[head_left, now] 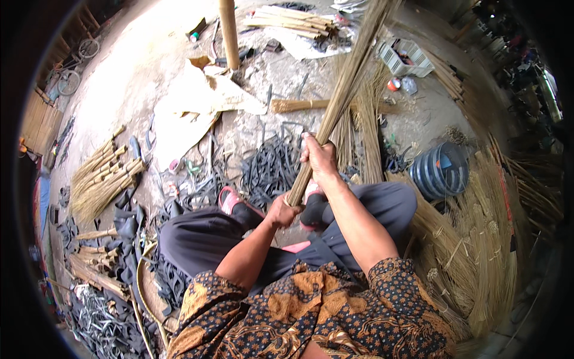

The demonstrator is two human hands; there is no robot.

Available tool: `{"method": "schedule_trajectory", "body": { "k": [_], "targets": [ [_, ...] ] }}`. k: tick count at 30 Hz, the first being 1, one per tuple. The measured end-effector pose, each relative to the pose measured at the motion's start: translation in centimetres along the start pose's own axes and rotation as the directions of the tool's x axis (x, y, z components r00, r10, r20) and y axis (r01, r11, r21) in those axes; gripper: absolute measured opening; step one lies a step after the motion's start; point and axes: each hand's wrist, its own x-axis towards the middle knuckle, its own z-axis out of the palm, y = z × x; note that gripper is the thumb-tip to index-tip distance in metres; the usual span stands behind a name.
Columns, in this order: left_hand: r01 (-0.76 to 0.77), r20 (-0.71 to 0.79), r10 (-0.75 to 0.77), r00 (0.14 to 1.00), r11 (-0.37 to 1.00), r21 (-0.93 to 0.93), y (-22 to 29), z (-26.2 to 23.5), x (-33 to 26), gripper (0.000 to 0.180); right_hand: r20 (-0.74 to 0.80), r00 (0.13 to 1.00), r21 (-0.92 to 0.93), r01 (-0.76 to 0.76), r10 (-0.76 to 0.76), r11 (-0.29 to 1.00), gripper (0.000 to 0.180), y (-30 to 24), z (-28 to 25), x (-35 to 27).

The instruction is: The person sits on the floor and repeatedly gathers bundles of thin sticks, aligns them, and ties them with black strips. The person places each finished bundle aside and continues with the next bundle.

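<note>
A long bundle of thin, straw-coloured sticks (350, 81) slants from my lap up toward the far right. My left hand (283, 212) is closed round its lower end, just above my legs. Higher up, my right hand (318, 154) wraps round the same bundle, the thumb lying along it. Beyond my feet lies a heap of black rubber strips (272, 167). Just past my right hand, loose bundles of similar sticks (369, 143) rest on the ground.
Finished-looking brooms (104, 179) lie at the left, above bamboo pieces (95, 263) and grey strips (98, 323). A large clear blue plastic bottle (439, 170) and piled sticks (478, 239) are at my right. A bamboo post (228, 36), a sack (197, 107) and a white crate (405, 58) stand farther off.
</note>
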Motion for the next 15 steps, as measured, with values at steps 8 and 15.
{"method": "schedule_trajectory", "body": {
  "k": [8,15],
  "targets": [
    [-0.030,0.265,0.072,0.962,0.987,-0.160,10.2,-0.2,0.7,0.007,0.315,0.903,0.202,-0.364,0.292,0.909,0.044,-1.8,-1.7,-3.0],
    [-0.096,0.001,0.096,0.995,0.989,0.115,10.7,-0.1,-0.4,0.028,0.155,0.954,0.274,-0.291,0.257,0.916,0.027,-1.4,0.0,-2.9]
  ]
}}
